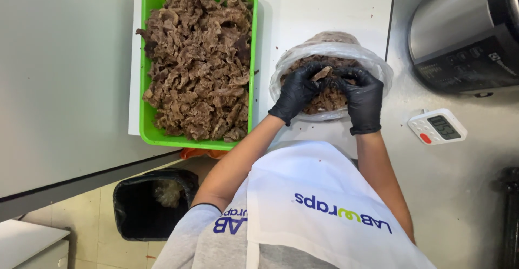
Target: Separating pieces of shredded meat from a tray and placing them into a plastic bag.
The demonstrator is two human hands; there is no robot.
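Observation:
Both my hands wear black gloves and reach into a round container lined with a clear plastic bag (373, 61), which holds shredded brown cooked meat (324, 102). My left hand (296, 91) and my right hand (363, 98) meet fingertip to fingertip over the bag. Between them they pinch a piece of the meat (323, 74). To the left stands a green tray (145, 85), heaped with more shredded meat (197, 63). Tray and bag both rest on a white board (324, 4).
A small white digital timer (437, 127) lies on the steel counter to the right of my right hand. A steel appliance (465, 31) fills the top right corner. A black bin (148, 204) stands on the floor below the counter edge. A grey surface (59, 74) lies left.

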